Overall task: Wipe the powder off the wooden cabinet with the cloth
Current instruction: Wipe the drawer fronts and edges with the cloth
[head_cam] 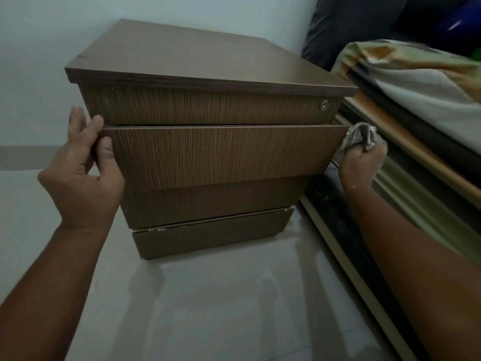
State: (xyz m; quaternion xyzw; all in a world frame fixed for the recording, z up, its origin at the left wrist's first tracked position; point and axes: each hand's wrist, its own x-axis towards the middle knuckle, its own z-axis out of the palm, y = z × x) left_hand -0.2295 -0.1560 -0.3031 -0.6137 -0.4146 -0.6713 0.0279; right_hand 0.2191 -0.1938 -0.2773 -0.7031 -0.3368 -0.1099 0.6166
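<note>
Head view: boxy wooden cabinet [197, 56], streaky brown grain, stands on a glossy pale floor [221, 295] beside a bed [416, 82]. Its second drawer [221, 155] juts out slightly. The left hand [80, 173] grips that drawer front's left edge; the right hand [361, 162], smeared whitish, clutches a crumpled grey cloth [360, 135] at its right edge.

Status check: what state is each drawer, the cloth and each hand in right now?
wooden cabinet: upright on floor
top drawer: shut
second drawer: pulled partway out
third drawer: shut
bottom drawer: seemingly slightly ajar
cloth: crumpled, gripped
left hand: grips second drawer's left edge
right hand: holds cloth by second drawer's right edge
</note>
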